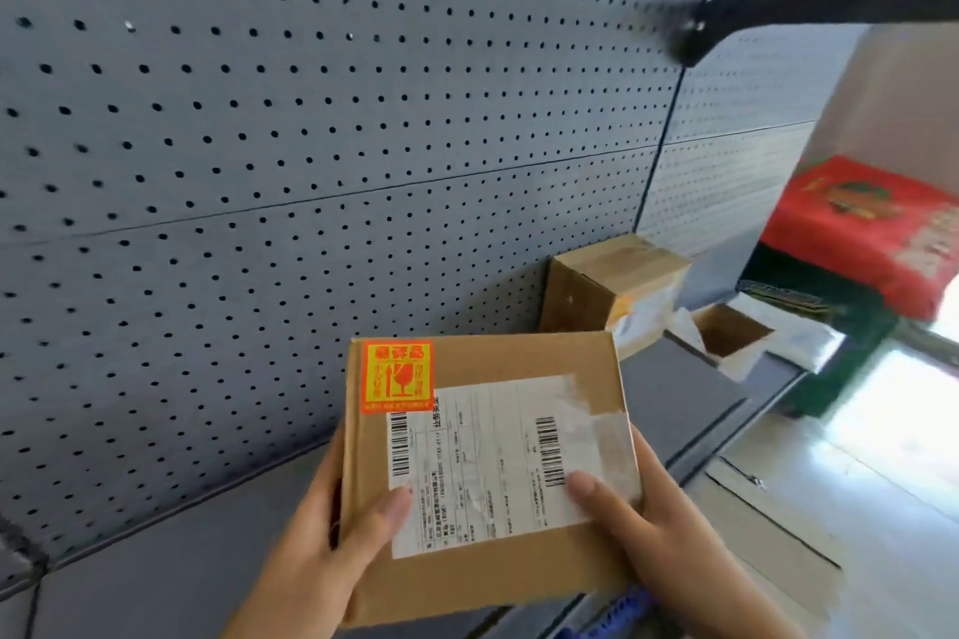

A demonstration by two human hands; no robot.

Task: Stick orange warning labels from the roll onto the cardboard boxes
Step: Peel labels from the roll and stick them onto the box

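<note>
Pegboard (259,119) backs the grey shelf (674,394). Over the shelf we hold the cardboard box (519,568), with our left grip (322,550) and right grip (669,534) clasping its near corners, thumbs on top. An orange warning label (397,375) sits at its far-left corner.

**Both Hands Gripping**

We held our left hand (322,550) at the near-left edge of the cardboard box (482,581), thumb pressed flat on its top face and fingers hidden beneath. Our right hand (669,534) gripped the near-right edge the same way, thumb on top. Both forearms came in from below.
</note>
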